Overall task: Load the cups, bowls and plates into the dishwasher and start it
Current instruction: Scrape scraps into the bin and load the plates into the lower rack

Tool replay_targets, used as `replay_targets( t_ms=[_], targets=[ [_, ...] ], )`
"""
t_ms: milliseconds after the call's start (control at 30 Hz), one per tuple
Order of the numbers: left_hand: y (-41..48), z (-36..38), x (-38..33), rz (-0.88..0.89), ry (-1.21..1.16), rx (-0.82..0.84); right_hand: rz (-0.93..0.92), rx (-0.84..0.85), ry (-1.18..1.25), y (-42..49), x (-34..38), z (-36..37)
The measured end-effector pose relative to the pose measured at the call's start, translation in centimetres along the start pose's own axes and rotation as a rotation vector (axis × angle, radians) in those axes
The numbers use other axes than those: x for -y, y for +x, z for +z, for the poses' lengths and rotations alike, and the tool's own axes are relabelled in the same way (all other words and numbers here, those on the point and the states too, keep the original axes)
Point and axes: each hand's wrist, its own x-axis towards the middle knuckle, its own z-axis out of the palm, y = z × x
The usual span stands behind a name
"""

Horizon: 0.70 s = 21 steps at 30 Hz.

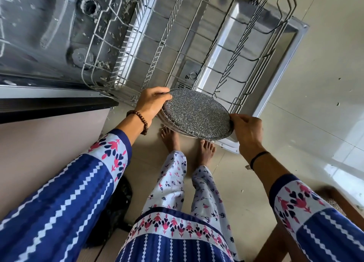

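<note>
Beige tile floor (pixel 315 84) | steel dishwasher door (pixel 222 68) open | wire rack (pixel 127 51) out

The plates (pixel 197 114) show a dark grey speckled face, granular and matt, over a paler smooth rim; the rack (pixel 129 43) is thin wire with a pale smooth coating; the door lining (pixel 226 51) under it is brushed stainless metal with a soft sheen. The tub floor (pixel 39 25) at far left is duller grey metal, flecked with pale specks; the floor tiles (pixel 315 84) at right are pale and glossy; the sleeves (pixel 69 192) are printed cloth; the bracelet (pixel 140 122) is of matt brown wooden beads.
</note>
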Motion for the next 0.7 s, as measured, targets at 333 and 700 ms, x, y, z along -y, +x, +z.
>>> replay_targets(
  t_ms=[333,700],
  targets=[
    [0.7,1.0,-0.3,0.039,0.044,0.053,-0.004,0.008,0.008,0.4,-0.8,0.2],
    [1.5,0.6,-0.3,-0.082,-0.115,0.070,-0.001,-0.029,0.010,0.9,0.2,2.1]
  ],
)
